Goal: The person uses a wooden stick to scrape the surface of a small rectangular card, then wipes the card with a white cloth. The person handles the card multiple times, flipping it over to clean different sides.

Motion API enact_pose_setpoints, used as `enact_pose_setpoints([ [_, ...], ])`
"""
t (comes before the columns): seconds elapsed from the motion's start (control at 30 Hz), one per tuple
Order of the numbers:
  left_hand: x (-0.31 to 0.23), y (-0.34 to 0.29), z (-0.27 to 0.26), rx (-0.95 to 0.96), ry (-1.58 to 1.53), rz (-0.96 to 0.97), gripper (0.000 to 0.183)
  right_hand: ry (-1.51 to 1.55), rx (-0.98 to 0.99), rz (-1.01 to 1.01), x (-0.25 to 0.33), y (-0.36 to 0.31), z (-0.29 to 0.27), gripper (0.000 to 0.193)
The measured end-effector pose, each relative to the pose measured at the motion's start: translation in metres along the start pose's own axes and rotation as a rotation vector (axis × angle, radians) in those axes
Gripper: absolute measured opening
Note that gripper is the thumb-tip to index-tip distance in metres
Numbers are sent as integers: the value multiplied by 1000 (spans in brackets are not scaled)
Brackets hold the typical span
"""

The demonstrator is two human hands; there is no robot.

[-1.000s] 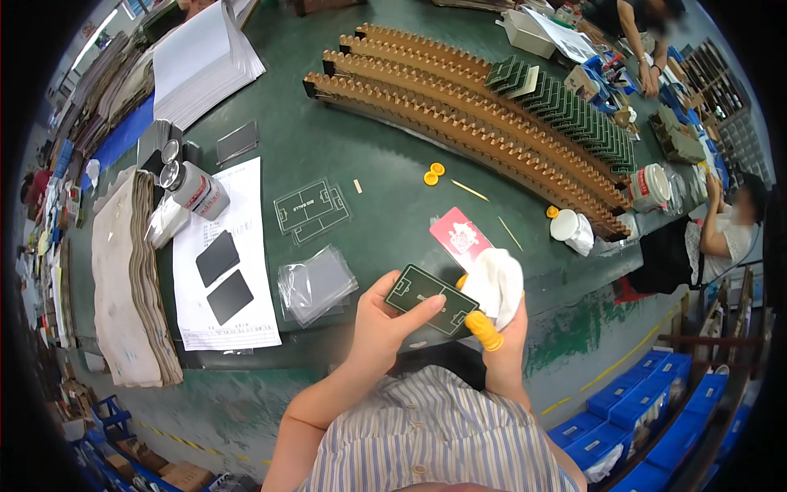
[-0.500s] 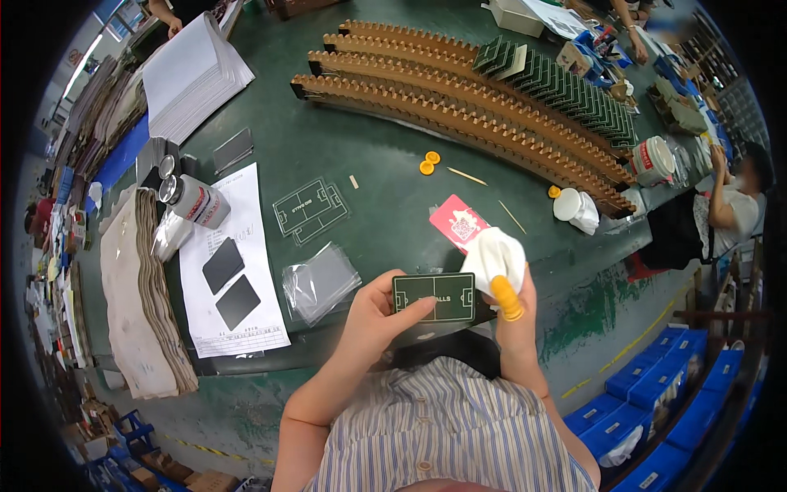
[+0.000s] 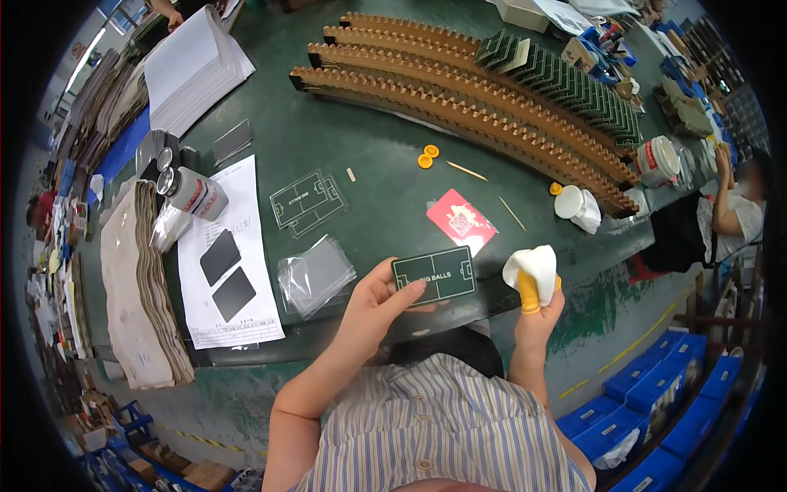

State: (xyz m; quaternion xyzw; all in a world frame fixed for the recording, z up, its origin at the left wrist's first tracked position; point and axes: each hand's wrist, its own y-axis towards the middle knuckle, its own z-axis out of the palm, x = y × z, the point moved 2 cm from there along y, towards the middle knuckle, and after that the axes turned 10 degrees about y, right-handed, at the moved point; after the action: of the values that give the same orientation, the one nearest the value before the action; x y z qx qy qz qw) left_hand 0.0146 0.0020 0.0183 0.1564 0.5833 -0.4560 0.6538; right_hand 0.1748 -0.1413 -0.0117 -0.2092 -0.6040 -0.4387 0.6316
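My left hand (image 3: 379,302) grips a dark green rectangular plate (image 3: 451,283) printed with white playing-field lines and lettering, its thumb lying across the face. To the right, apart from the plate, my right hand (image 3: 537,322) is closed on a white cloth (image 3: 537,264). Yellow finger cots (image 3: 529,297) cover some of that hand's fingers. Beyond the two hands lies a pink card (image 3: 461,221) with a white pattern. Left of the plate is a pile of clear plastic sleeves (image 3: 316,277), and farther off a clear sheet with field lines (image 3: 305,203).
Long slotted wooden racks (image 3: 426,90) cross the far side, with green plates (image 3: 566,86) standing in one. Rolled yellow finger cots (image 3: 425,161), toothpicks (image 3: 467,170), a white cloth-covered jar (image 3: 574,205), a metal can (image 3: 197,195) and black cards (image 3: 234,293) lie around. A co-worker (image 3: 738,197) sits at right.
My right hand has moved right with the white cloth, away from the green plate. The plate is slightly higher and tilted, with more of its lettering uncovered. More of the pink card shows.
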Motion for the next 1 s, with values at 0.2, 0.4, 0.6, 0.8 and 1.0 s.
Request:
enact_pose_setpoints([
  [0.2, 7, -1, -1, -56, 12, 102, 26, -480, 219, -364, 20, 4, 13, 26],
  [0.4, 12, -4, 5, -49, -88, 118, 24, -707, 421, -485, 23, -10, 26, 30],
  [0.6, 14, -8, 6, -22, -83, 140, 24, -725, 598, -589, 23, -16, 38, 29],
  [0.8, 12, -12, 3, -12, -131, 113, 26, -694, 656, -661, 20, -19, 48, 24],
  [1.0, 15, -11, -1, -14, -157, 146, 27, -783, 645, -633, 18, -18, 43, 24],
])
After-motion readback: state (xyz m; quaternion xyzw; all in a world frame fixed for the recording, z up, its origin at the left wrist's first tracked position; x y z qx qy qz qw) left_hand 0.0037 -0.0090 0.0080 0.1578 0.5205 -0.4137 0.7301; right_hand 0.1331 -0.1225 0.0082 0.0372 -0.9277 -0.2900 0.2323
